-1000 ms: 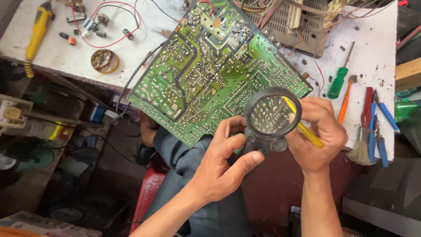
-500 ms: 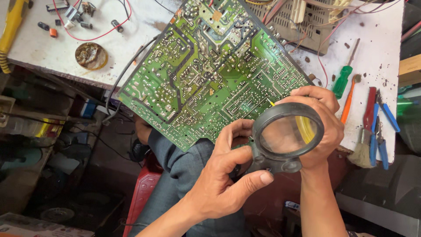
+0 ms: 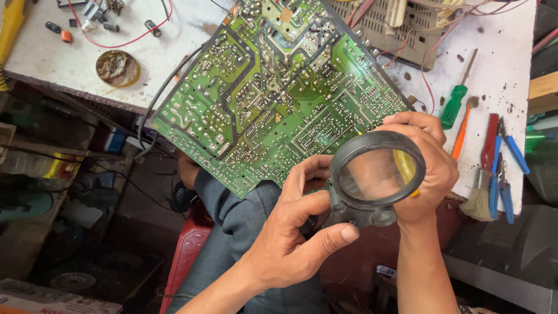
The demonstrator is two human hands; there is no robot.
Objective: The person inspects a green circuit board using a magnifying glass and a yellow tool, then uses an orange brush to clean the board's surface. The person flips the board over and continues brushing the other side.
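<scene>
1. Our cluttered white workbench [image 3: 505, 52] carries a green screwdriver [image 3: 454, 106], blue-handled pliers [image 3: 504, 174] and a round tin [image 3: 118, 68].
2. We see a green circuit board [image 3: 273, 87] tilted over its edge.
3. Our left hand [image 3: 290, 238] pinches the black magnifying glass [image 3: 376, 174] by its base.
4. Our right hand [image 3: 427, 166] curls closed behind the lens around a yellow tool [image 3: 405, 168].

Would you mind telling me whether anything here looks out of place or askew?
The circuit board sits tilted, its lower edge hanging off the table over the person's lap. The left hand and right hand hold a magnifier beside it. Small parts lie scattered at top left.
</scene>
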